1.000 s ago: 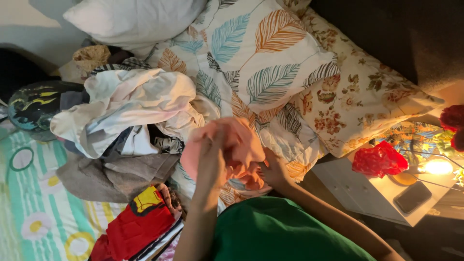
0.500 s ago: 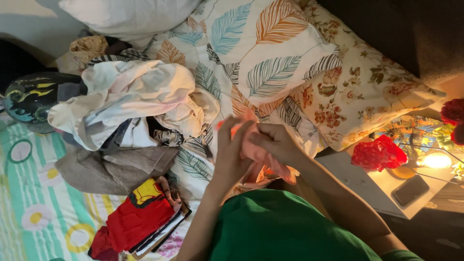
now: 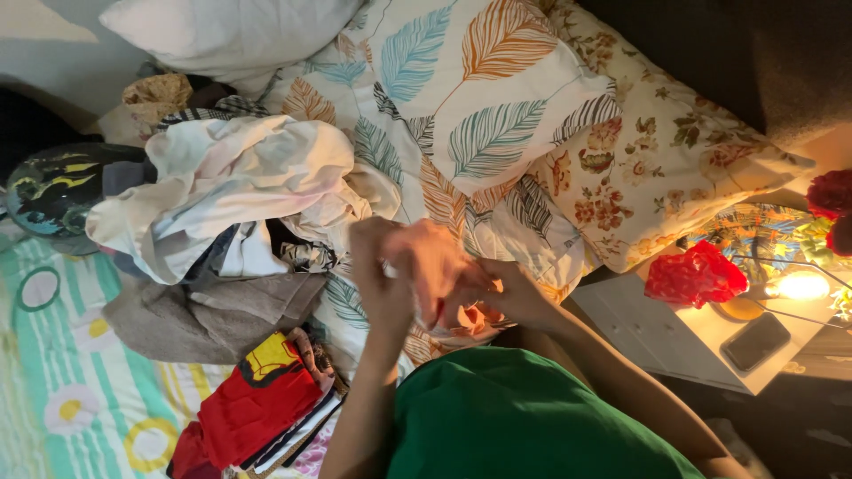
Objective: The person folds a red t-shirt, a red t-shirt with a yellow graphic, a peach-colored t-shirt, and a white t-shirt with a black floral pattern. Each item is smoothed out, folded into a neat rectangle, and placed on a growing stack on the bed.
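Bed (image 3: 53, 372) cluttered w/ clothes; left hand (image 3: 383, 275) & right hand (image 3: 510, 297), fingers clamped on pink cloth (image 3: 435, 266). Recommend even tension, edges aligned.

Left of centre, a heap of crumpled white clothes (image 3: 231, 191) over a grey towel (image 3: 209, 315) blocks the bed, with a red folded stack (image 3: 253, 408) at lower left. Open room lies on the striped sheet (image 3: 53, 372) at the far left and on the leaf-print duvet (image 3: 470, 115) at upper centre. At right, the floral pillow (image 3: 657, 168), red flowers (image 3: 694, 275) and lit lamp (image 3: 799, 286) crowd the white nightstand (image 3: 657, 341).
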